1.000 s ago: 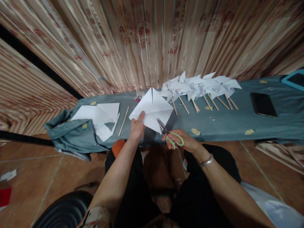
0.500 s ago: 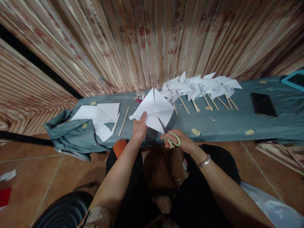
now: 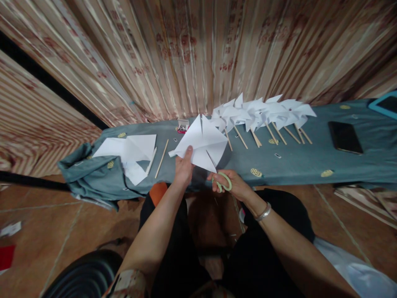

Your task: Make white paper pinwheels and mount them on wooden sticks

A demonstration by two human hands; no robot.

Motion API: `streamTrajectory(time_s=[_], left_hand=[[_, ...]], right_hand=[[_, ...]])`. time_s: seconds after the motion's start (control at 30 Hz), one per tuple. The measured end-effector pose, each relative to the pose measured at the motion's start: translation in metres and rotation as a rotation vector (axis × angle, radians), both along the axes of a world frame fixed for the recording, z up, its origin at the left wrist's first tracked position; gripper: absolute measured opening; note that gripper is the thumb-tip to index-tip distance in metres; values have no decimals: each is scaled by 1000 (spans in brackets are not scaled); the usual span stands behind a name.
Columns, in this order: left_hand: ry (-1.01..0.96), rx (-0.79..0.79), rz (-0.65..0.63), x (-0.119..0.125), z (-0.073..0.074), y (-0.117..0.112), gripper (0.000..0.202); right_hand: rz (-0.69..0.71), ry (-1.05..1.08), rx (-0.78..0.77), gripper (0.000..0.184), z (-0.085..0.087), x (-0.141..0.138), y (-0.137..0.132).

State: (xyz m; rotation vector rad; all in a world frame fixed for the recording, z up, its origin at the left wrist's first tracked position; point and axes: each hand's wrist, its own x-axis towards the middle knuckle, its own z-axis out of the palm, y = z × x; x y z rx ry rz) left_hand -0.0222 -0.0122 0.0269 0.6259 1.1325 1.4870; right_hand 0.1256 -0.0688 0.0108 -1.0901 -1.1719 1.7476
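In the head view, the right hand (image 3: 233, 185) sits slightly further left than in the earliest frame, and the scissors (image 3: 229, 181) have come with it. Their blades, plain over the paper (image 3: 198, 140) before, are now hard to make out; a dark line marks the slit near its lower corner. The left hand (image 3: 184, 167) has shifted slightly right.

The paper is held over the bench's near edge, in front of the person. The left thumb presses its top face; the other fingers are mostly hidden beneath, closed on its lower left side. The right fingers curl through and around the handles, gripping them; how far the blades part cannot be told.

The paper is a thin, white, creased diamond, slit at its top corner too. The handles are pale green loops. Folded white pinwheels (image 3: 260, 115) overlap on the matte grey-green cloth (image 3: 300, 167), their slim wooden sticks (image 3: 271, 134) pointing nearward. A straight stick (image 3: 161, 159) lies left of the paper.
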Motion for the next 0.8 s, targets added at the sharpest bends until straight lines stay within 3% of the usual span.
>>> streamTrajectory(time_s=[0.8], left_hand=[[-7,-11,-5,0,1,0,18]], right_hand=[[-15,-30,-6,54,-2,1,0]])
